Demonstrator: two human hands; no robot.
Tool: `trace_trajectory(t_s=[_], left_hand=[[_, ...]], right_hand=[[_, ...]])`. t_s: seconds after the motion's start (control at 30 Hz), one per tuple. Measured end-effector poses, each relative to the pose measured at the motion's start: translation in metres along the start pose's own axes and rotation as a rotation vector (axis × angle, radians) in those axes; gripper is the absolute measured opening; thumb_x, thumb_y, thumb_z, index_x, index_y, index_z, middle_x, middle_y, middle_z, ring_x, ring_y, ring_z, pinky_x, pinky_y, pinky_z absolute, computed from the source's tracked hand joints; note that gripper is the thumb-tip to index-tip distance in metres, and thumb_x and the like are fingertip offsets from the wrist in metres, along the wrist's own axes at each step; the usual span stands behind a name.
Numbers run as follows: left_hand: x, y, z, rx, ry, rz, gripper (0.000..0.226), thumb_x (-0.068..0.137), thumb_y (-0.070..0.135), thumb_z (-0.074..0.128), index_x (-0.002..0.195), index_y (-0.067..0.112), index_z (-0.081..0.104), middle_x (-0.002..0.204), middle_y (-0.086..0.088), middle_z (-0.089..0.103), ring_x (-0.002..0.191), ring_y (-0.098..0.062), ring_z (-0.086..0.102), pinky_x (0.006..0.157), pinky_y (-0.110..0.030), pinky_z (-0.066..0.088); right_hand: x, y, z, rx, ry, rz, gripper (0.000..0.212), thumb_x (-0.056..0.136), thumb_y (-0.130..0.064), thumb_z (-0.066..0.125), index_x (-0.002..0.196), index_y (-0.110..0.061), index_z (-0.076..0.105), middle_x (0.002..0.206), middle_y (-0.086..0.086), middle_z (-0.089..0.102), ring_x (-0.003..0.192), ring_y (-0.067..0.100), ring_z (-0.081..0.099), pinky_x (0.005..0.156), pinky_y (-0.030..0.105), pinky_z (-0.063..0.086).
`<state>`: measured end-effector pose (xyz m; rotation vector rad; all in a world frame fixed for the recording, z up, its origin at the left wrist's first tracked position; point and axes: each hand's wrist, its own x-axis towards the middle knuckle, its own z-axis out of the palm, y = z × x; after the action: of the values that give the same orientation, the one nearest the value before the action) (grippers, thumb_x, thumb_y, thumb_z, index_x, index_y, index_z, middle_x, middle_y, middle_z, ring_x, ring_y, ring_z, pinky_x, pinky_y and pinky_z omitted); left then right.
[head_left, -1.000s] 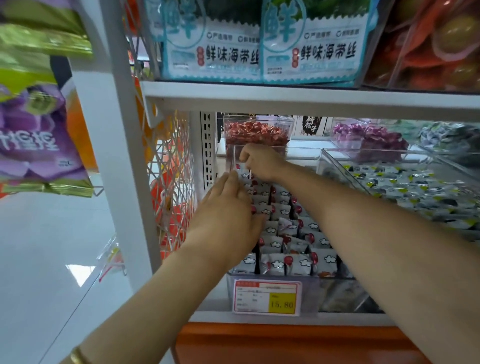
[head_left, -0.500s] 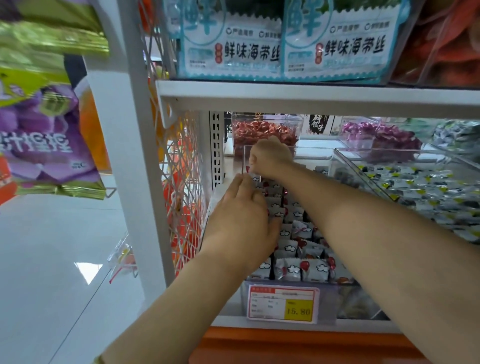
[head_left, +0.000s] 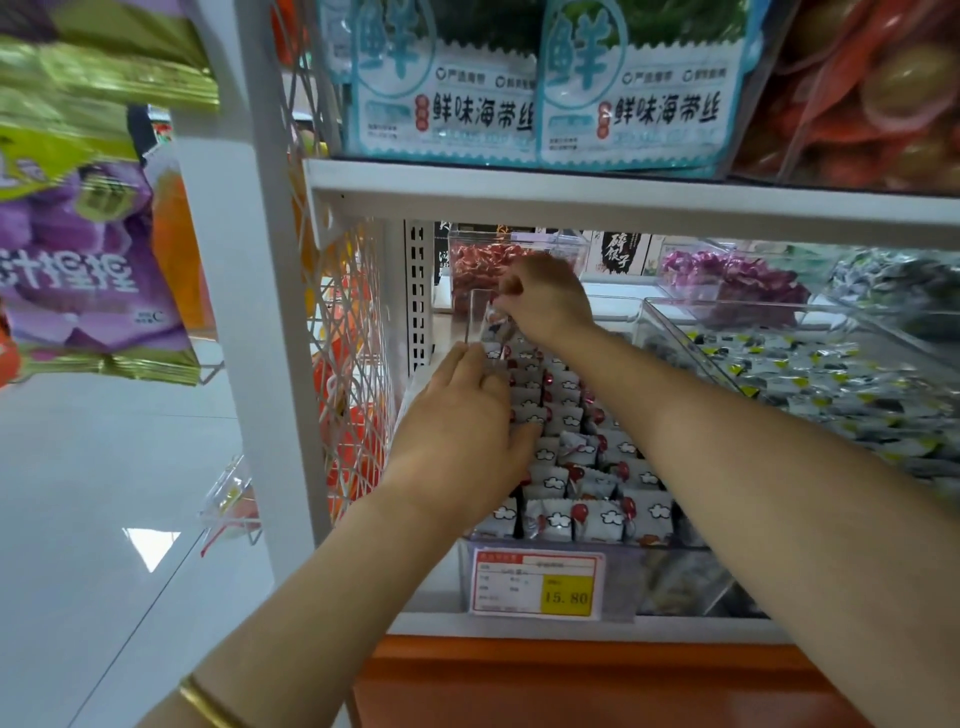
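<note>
Retail shop, snack aisle: white metal shelving (head_left: 623, 202) carries clear plastic bins (head_left: 675, 332) heaped with small white wrapped sweets (head_left: 563, 410), grey-and-yellow wrapped sweets (head_left: 831, 374), red foil-wrapped sweets (head_left: 478, 260) and purple foil-wrapped sweets (head_left: 737, 275). A red-and-yellow printed price label (head_left: 537, 584) reading 15.80 sits on the front of one bin, and identical teal-and-white seaweed packets (head_left: 639, 104) stand face-out on the shelf above. Purple-and-green snack bags (head_left: 78, 260) hang off a side rack at left, over a glossy white tiled floor (head_left: 104, 493).
</note>
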<state>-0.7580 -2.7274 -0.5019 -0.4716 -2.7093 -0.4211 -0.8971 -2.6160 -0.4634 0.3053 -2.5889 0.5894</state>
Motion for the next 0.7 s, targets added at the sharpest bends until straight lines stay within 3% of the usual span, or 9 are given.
trace_trajectory(t_s=[0.13,0.23,0.3,0.43,0.57,0.63,0.67,0.7], left_hand=[[-0.007,0.001,-0.004,-0.11,0.06,-0.007,0.056,0.095,0.044,0.038,0.141,0.013,0.034,0.154,-0.005,0.02,0.143,-0.018,0.01,0.114,-0.03,0.012],[-0.021,0.005,-0.007,-0.137,0.129,0.014,0.054,0.096,0.041,0.037,0.143,0.014,0.032,0.153,-0.005,0.024,0.141,-0.017,0.013,0.113,-0.028,0.011],[-0.032,0.009,-0.01,-0.153,0.202,0.005,0.052,0.096,0.037,0.038,0.141,0.013,0.035,0.15,-0.005,0.03,0.137,-0.017,0.018,0.112,-0.028,0.013],[-0.048,0.022,-0.017,-0.222,0.323,-0.068,0.046,0.096,0.032,0.043,0.137,0.011,0.044,0.141,-0.006,0.042,0.128,-0.021,0.027,0.105,-0.029,0.019],[-0.055,0.027,-0.019,-0.368,0.31,-0.167,0.041,0.095,0.032,0.042,0.127,0.01,0.054,0.131,-0.007,0.048,0.123,-0.024,0.034,0.097,-0.023,0.02],[-0.057,0.025,-0.02,-0.498,0.288,-0.21,0.038,0.093,0.034,0.044,0.118,0.011,0.061,0.122,-0.009,0.054,0.118,-0.025,0.043,0.104,-0.033,0.03],[-0.058,0.025,-0.022,-0.574,0.278,-0.219,0.036,0.093,0.035,0.045,0.112,0.012,0.063,0.115,-0.008,0.058,0.111,-0.022,0.048,0.099,-0.037,0.039],[-0.059,0.025,-0.024,-0.66,0.271,-0.217,0.032,0.092,0.037,0.047,0.104,0.013,0.065,0.104,-0.005,0.06,0.1,-0.014,0.053,0.09,-0.032,0.045]], right_hand=[[-0.027,0.001,-0.033,0.192,0.216,-0.006,0.01,0.09,-0.015,0.058,0.091,-0.005,0.061,0.095,0.008,0.061,0.084,0.02,0.054,0.072,0.029,0.043],[-0.059,0.003,-0.056,0.312,0.312,0.022,0.01,0.091,-0.014,0.056,0.092,-0.006,0.061,0.088,0.003,0.06,0.081,0.017,0.055,0.066,0.022,0.035],[-0.087,0.004,-0.071,0.42,0.342,0.08,0.007,0.091,-0.015,0.057,0.088,-0.009,0.058,0.083,0.0,0.059,0.077,0.016,0.055,0.065,0.024,0.039],[-0.15,0.002,-0.088,0.792,0.26,0.244,0.006,0.093,-0.01,0.055,0.087,-0.007,0.056,0.077,0.003,0.062,0.057,0.01,0.06,0.061,0.026,0.054],[-0.187,-0.006,-0.094,1.124,0.139,0.359,0.012,0.092,-0.004,0.053,0.083,-0.005,0.06,0.077,0.008,0.063,0.059,0.012,0.062,0.057,0.023,0.055],[-0.195,-0.008,-0.098,1.246,0.11,0.391,0.011,0.092,-0.003,0.053,0.084,-0.004,0.061,0.075,0.005,0.064,0.061,0.011,0.062,0.058,0.023,0.054],[-0.197,-0.007,-0.1,1.306,0.101,0.415,0.011,0.092,-0.003,0.053,0.084,-0.004,0.061,0.073,0.003,0.066,0.062,0.011,0.062,0.057,0.023,0.054],[-0.2,-0.006,-0.101,1.368,0.092,0.437,0.011,0.091,-0.003,0.053,0.083,-0.004,0.061,0.07,0.0,0.068,0.062,0.011,0.063,0.057,0.022,0.053]])
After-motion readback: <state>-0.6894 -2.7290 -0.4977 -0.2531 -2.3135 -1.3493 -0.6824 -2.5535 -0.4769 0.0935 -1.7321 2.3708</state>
